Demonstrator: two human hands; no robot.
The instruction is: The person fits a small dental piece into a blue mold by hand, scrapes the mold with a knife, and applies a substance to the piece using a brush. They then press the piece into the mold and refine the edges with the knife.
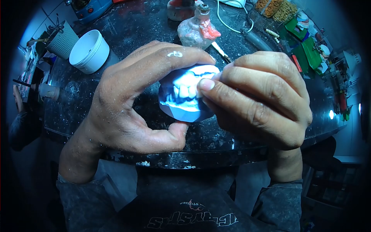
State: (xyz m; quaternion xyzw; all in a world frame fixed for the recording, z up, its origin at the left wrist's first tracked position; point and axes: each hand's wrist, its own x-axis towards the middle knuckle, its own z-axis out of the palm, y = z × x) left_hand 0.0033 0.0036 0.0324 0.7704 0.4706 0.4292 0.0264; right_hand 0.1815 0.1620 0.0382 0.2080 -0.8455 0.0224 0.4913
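At the far left of the dark speckled stone counter (216, 139) stands a grey ribbed cup (62, 40) with dark sticks or tools poking out of its top. Just right of it, an open round white plastic tub (89, 51) lies tipped, showing its plain white inside.

Nearer, above the counter's near edge, the left hand (127, 100) is clamped on a white plaster dental cast (185, 98). The thumb is pressed up under the cast's base and the fingers are curved over its top. There is a smear of white plaster on one knuckle.

The cast is a chunky block with a smooth rounded base and a row of moulded teeth, tinted bluish in this light. It hangs in mid-air at the middle of the scene, between the two hands. Its tooth row runs left to right and the teeth face the person. The base sits low, and I think the biting edges point up and away, though fingers cover much of it.

Behind it on the far counter sits a grey, plaster-crusted lump with pink wax (197, 29), and a white cable (226, 21) loops beside that.

The right hand (262, 100) is bunched shut on the cast's right edge, its thumb tip flat against the teeth.

At the far right are green trays (309, 52) holding small bits too tiny to make out.
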